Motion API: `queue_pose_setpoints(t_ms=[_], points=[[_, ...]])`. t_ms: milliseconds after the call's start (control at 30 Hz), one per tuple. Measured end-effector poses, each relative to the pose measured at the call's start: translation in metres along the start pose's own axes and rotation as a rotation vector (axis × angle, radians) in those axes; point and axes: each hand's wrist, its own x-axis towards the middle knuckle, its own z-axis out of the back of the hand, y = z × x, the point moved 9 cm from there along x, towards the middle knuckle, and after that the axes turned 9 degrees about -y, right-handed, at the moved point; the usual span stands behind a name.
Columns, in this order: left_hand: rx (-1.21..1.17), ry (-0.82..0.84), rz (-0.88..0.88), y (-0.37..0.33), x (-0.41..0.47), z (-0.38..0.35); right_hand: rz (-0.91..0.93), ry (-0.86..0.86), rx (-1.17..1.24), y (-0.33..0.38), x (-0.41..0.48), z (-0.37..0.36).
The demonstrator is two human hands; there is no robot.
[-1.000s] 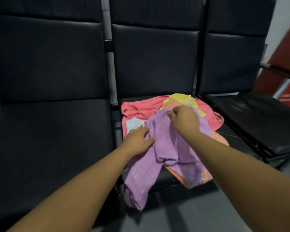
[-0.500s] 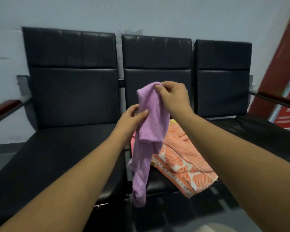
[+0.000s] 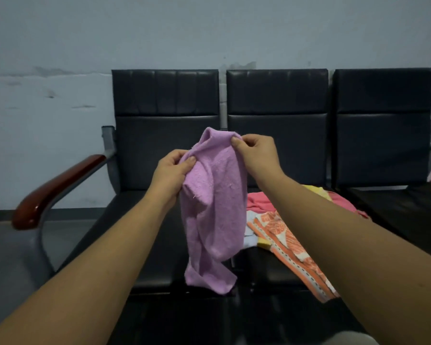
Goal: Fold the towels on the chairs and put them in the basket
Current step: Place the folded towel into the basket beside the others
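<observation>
A purple towel (image 3: pixel 214 207) hangs crumpled in the air in front of the chairs. My left hand (image 3: pixel 171 171) pinches its left edge and my right hand (image 3: pixel 255 154) pinches its top edge a little higher. Behind it, on the middle chair seat, lies a heap of towels: an orange-and-white patterned towel (image 3: pixel 288 242) draped over the seat's front edge, a pink towel (image 3: pixel 261 201) and a yellow towel (image 3: pixel 314 190) further back. No basket is in view.
Three black padded chairs stand joined in a row against a pale wall; the left chair seat (image 3: pixel 125 227) is bare. A red-brown armrest (image 3: pixel 52 188) juts out at the far left. The right chair seat (image 3: pixel 408 210) is partly visible.
The purple towel has been lifted off the heap into the air. My hands have moved apart along its top edge, and the view has risen and pulled back from the chairs.
</observation>
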Motion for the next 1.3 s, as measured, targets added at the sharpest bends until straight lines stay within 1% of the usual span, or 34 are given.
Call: queue_pose_setpoints(t_ms=[100, 167, 300, 367, 433, 533, 600, 667, 733, 800, 867, 900, 967, 1033, 1100, 1133, 1167, 1200, 1267, 1300], points=[[0.087, -0.081, -0.038, 0.01, 0.012, 0.033, -0.035, 0.05, 0.046, -0.012, -0.008, -0.03], [0.197, -0.138, -0.066, 0.023, 0.015, 0.052, -0.051, 0.1, 0.018, -0.029, -0.015, -0.051], [0.496, -0.157, -0.149, 0.071, 0.014, 0.083, -0.023, 0.193, -0.212, -0.078, -0.035, -0.089], [0.616, -0.141, -0.155, 0.103, 0.013, 0.096, 0.0, 0.209, -0.319, -0.107, -0.048, -0.101], [0.71, -0.118, -0.147, 0.123, 0.015, 0.104, 0.01, 0.245, -0.377, -0.135, -0.062, -0.112], [0.706, -0.164, -0.155, 0.128, 0.027, 0.114, 0.062, 0.329, -0.493, -0.164, -0.07, -0.127], [0.69, -0.19, -0.138, 0.13, 0.033, 0.117, 0.066, 0.283, -0.531, -0.167, -0.061, -0.124], [0.678, -0.225, -0.11, 0.133, 0.037, 0.121, 0.013, 0.189, -0.477, -0.168, -0.051, -0.12], [0.649, -0.283, -0.09, 0.132, 0.04, 0.13, -0.088, 0.117, -0.374, -0.173, -0.046, -0.119], [0.625, -0.367, -0.086, 0.128, 0.042, 0.143, -0.21, 0.073, -0.277, -0.182, -0.048, -0.117], [0.665, -0.411, -0.055, 0.13, 0.042, 0.155, -0.278, 0.069, -0.246, -0.19, -0.052, -0.118], [0.709, -0.395, -0.014, 0.136, 0.042, 0.16, -0.293, 0.088, -0.256, -0.194, -0.055, -0.121], [0.795, -0.31, 0.093, 0.153, 0.038, 0.165, -0.322, 0.15, -0.256, -0.2, -0.06, -0.13], [0.825, -0.252, 0.176, 0.164, 0.035, 0.17, -0.364, 0.21, -0.251, -0.201, -0.061, -0.139], [0.792, -0.246, 0.219, 0.172, 0.031, 0.175, -0.421, 0.249, -0.235, -0.195, -0.053, -0.148], [0.742, -0.247, 0.228, 0.175, 0.031, 0.176, -0.449, 0.261, -0.222, -0.188, -0.044, -0.155], [0.636, -0.259, 0.232, 0.177, 0.032, 0.175, -0.443, 0.268, -0.223, -0.18, -0.032, -0.161], [0.463, -0.278, 0.242, 0.177, 0.032, 0.174, -0.394, 0.265, -0.237, -0.169, -0.017, -0.168], [-0.057, -0.311, 0.267, 0.171, 0.037, 0.164, -0.271, 0.224, -0.22, -0.144, 0.014, -0.182], [-0.27, -0.311, 0.272, 0.168, 0.043, 0.159, -0.236, 0.223, -0.176, -0.13, 0.022, -0.19]])
